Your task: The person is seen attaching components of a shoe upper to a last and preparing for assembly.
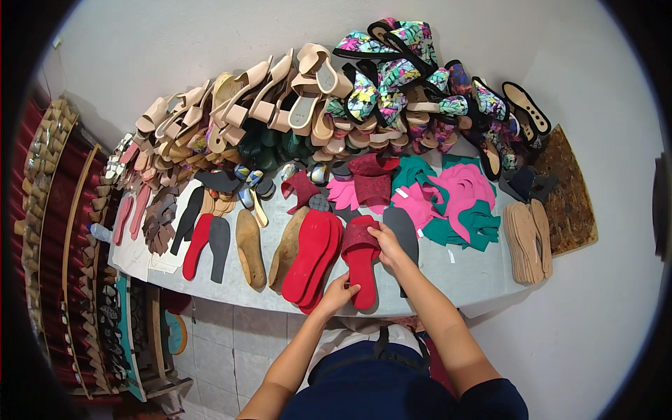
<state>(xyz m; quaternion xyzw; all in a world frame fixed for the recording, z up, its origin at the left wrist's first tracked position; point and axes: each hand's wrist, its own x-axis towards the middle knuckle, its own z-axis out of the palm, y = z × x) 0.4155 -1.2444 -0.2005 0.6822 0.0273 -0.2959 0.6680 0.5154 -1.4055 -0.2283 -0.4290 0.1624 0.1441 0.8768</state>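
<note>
A red slide sandal (363, 273) with a dark red patterned strap lies at the table's front edge, its heel end toward me. My left hand (337, 294) grips the heel end, thumb on top of the footbed. On the strap's right side my right hand (386, 245) is closed, the thumb over the strap edge; its other fingers are partly hidden. Just left of the sandal rest several stacked red insoles (308, 255), partly covering a wooden shoe last (283, 248). A dark grey sole piece (402, 231) lies behind my right hand.
Beige heeled sandals (252, 87) and multicoloured patterned sandals (395, 77) are piled along the wall. Pink (465, 189) and green (479, 227) cut pieces lie to the right, before a stack of tan soles (521, 241). Another last (250, 248) stands left. Shelves (77, 252) fill the far left.
</note>
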